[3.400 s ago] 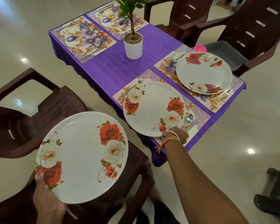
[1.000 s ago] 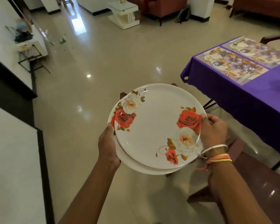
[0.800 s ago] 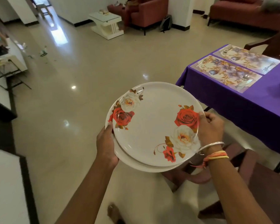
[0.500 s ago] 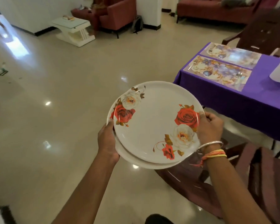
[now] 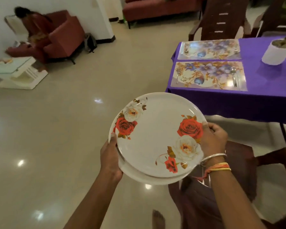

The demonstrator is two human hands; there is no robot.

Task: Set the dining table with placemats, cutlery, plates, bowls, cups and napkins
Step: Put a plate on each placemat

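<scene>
Two plates in a stack — one on top, the rim of a second beneath. Two placemats on the table. One potted plant. Two hands, left and right. Cutlery on the mats — too blurred to count.

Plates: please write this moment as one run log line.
hands: left, right hold two plates | placemats: no plates

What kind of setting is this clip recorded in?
Most likely a home's open living and dining room. A dining table under a purple cloth carries floral placemats, a maroon sofa and armchair stand behind, and the floor is polished tile.
</scene>
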